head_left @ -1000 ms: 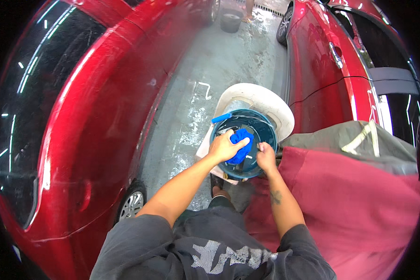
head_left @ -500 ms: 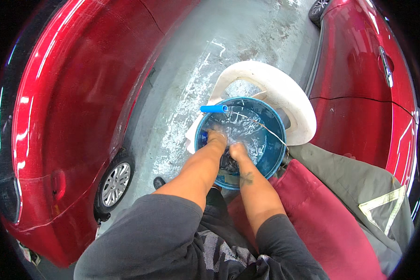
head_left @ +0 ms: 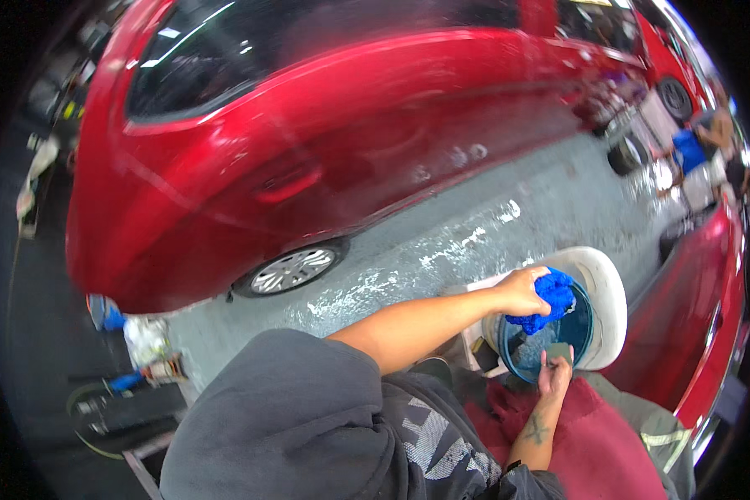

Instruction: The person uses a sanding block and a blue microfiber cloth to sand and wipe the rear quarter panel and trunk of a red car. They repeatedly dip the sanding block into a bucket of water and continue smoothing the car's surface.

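My left hand (head_left: 521,292) is closed on a wadded bright-blue cloth (head_left: 552,297), held above the bucket. The round blue bucket (head_left: 587,323) has water in it and sits on a white plastic chair (head_left: 613,321). At the bucket's near side, my right hand (head_left: 556,379) grips a small grey-green block (head_left: 559,353) between thumb and fingers. What kind of block it is, I cannot make out. My left arm and the cloth cover part of the bucket's opening.
A red car (head_left: 325,158) with a wet, streaked side stands to the left and ahead. A second red car (head_left: 692,308) is close on the right. Wet grey floor (head_left: 442,258) runs between them. Maroon cloth (head_left: 600,437) drapes beside my right arm. Other people are at the far right.
Both hands have come up out of the water, the left with the blue cloth, the right with the block. The view has swung left, toward the red car.
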`<state>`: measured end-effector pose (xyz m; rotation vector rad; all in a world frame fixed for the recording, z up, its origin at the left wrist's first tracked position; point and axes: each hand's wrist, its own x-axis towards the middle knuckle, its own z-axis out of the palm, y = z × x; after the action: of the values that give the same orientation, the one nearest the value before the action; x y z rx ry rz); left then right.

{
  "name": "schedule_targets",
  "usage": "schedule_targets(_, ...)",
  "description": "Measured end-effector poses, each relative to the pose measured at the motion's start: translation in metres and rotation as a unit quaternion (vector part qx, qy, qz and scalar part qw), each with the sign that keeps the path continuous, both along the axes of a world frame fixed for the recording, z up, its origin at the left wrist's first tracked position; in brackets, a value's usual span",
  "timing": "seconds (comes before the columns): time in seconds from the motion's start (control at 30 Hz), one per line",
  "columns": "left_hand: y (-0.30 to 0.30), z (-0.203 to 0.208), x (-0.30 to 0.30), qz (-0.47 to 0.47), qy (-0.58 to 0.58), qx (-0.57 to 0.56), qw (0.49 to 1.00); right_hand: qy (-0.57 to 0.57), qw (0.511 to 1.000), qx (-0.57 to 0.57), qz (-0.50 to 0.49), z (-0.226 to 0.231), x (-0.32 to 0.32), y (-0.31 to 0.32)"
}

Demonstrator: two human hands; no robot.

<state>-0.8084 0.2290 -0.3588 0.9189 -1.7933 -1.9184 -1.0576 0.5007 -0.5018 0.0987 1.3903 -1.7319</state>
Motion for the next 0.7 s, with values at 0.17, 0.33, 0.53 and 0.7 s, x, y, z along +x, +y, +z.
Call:
schedule_targets(0.17, -0.015, 0.044, 0.253, 0.149, 0.180, 0.250, 0.940, 0.015, 0.989, -0.143, -0.021, 0.075, 0.124, -0.031)
schedule_targets(0.33, 0.019, 0.056, 0.558, 0.202, 0.284, 0.393, 0.851, -0.019, 0.985, -0.039, 0.167, 0.049, 0.288, -0.054)
schedule_targets(0.53, 0.057, 0.074, 0.794, 0.362, 0.337, 0.287, 0.821, -0.001, 0.944, 0.134, 0.303, -0.019, 0.470, -0.081)
schedule_targets(0.7, 0.003, 0.180, 0.833, 0.364, 0.085, 0.035, 0.927, -0.065, 0.910, -0.017, 0.408, 0.114, 0.677, -0.197)
